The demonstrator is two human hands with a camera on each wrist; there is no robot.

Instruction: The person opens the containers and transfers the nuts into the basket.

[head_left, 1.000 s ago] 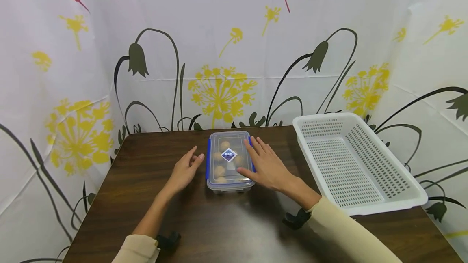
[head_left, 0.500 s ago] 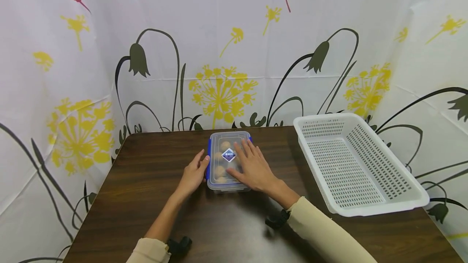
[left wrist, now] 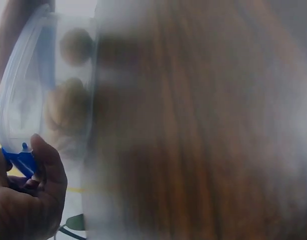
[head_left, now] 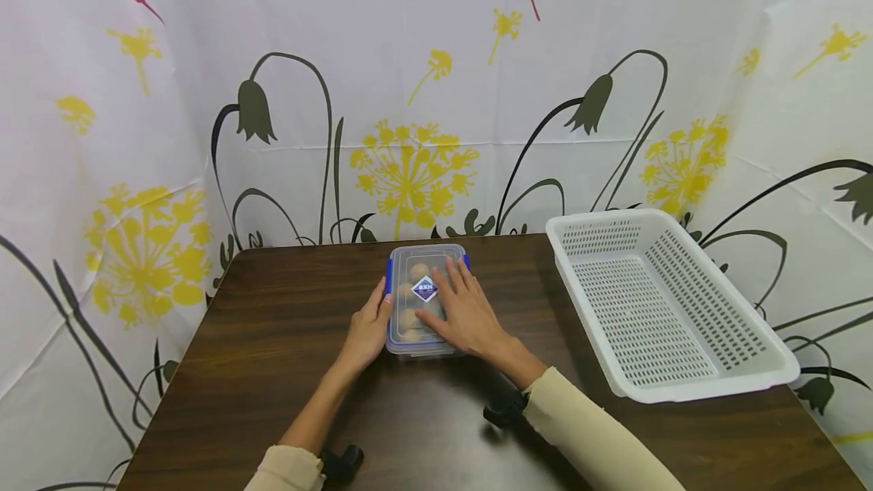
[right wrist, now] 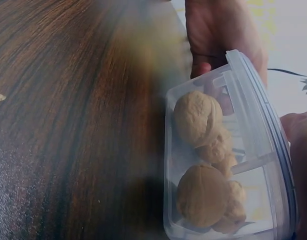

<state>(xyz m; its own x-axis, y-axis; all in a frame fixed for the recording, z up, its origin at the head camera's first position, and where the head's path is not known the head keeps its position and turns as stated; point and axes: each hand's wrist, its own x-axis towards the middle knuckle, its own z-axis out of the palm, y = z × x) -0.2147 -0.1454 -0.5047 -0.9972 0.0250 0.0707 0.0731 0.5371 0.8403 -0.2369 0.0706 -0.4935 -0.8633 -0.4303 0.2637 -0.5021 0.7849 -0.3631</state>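
A clear plastic food container [head_left: 412, 260] with a blue-edged lid and a diamond label sits on the table. Several walnuts [right wrist: 198, 117] show through its wall in the right wrist view. My left hand [head_left: 366, 332] is at the container's left side. In the left wrist view, its thumb and curled fingers pinch a blue latch [left wrist: 24, 162] that juts out from the lid's edge. My right hand [head_left: 467, 313] lies on the right part of the lid, fingers straight and spread, covering much of the right-hand edge.
A white perforated basket [head_left: 603, 332] stands at the right of the dark wooden table [head_left: 273, 354]. Behind the table hangs a white flower-printed cloth [head_left: 436, 6]. A small pale crumb [right wrist: 0, 97] lies on the tabletop.
My left hand has moved right, from beside the container onto its left edge. The right hand has slid left, further over the lid. Container and basket stay put.
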